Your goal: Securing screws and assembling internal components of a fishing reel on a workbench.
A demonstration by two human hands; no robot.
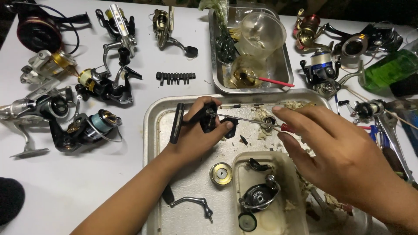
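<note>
My left hand (198, 132) grips a black fishing reel body (208, 118) over a metal tray (150, 126). My right hand (335, 152) holds a screwdriver (254, 121) with a red handle, its thin shaft pointing left into the reel body. In the same tray lie a gold spool (220, 173), a silver crank handle (193, 203) and a small plastic tub (285, 163) with reel parts inside.
Several fishing reels (93, 82) lie on the white table at left and more (324, 72) at right. A second metal tray (215, 65) at the back holds clear cups and a red-handled brush. A strip of screwdriver bits (175, 77) and a green bottle (387, 69) lie nearby.
</note>
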